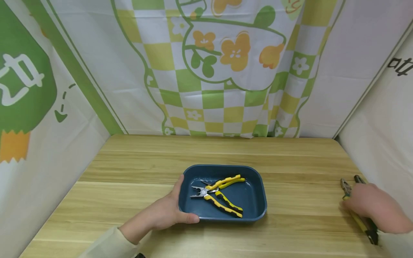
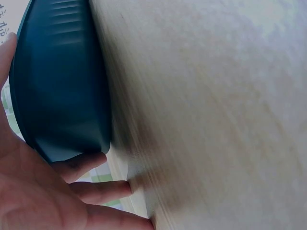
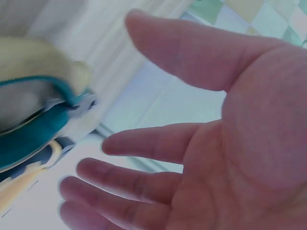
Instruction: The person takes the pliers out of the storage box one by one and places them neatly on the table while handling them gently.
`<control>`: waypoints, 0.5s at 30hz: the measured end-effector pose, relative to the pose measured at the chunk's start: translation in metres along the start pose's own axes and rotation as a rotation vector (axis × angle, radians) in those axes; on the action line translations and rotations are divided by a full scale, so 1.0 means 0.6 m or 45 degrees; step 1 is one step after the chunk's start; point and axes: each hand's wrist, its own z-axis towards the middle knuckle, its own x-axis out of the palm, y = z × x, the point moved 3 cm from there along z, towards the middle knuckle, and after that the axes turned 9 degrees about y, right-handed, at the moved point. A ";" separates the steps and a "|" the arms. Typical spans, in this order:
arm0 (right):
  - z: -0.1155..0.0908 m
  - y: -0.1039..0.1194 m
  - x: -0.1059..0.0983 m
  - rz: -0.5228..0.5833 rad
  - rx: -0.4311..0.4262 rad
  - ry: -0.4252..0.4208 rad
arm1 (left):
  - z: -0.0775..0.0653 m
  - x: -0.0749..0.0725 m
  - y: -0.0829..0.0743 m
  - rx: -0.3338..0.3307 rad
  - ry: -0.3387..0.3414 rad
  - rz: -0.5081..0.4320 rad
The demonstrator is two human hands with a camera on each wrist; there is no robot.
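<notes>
My left hand (image 1: 164, 211) rests at the left end of a dark blue plastic tray (image 1: 262, 200), thumb along the near side. In the left wrist view, its fingers lie straight and spread beside the tray wall (image 2: 62, 86). Inside the tray lie two pairs of yellow-and-black handled pliers, one with its silver jaws (image 1: 201, 192) spread, partly overlapping the other pair (image 1: 233, 182). My right hand (image 1: 375, 206) is over more pliers (image 1: 346, 186) at the table's right side, partly hiding them. In the right wrist view, thumb and fingers are apart, with teal-handled pliers (image 3: 45, 124) beyond the fingertips.
A wood-grain table (image 1: 129, 168) carries everything. Beside the teal pliers in the right wrist view lies another tool with a yellow-orange handle (image 3: 21, 184). A patterned curtain (image 1: 213, 107) hangs behind the table, and pale cloth walls stand on both sides.
</notes>
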 end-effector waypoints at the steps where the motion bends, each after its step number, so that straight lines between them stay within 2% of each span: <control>1: 0.001 0.004 -0.005 -0.006 -0.018 -0.036 | 0.000 0.000 0.000 0.001 -0.001 -0.002; 6: 0.004 0.032 -0.032 0.067 -0.024 -0.257 | -0.001 0.000 0.000 0.003 -0.002 -0.003; 8: 0.005 0.052 -0.041 0.118 -0.042 -0.316 | -0.002 -0.001 -0.001 0.003 -0.003 0.001; 11: 0.007 0.091 -0.056 0.158 -0.111 -0.354 | -0.002 -0.001 -0.001 0.004 -0.006 0.003; 15: 0.011 0.148 -0.077 0.192 -0.226 -0.319 | -0.002 0.000 -0.003 0.005 -0.009 0.002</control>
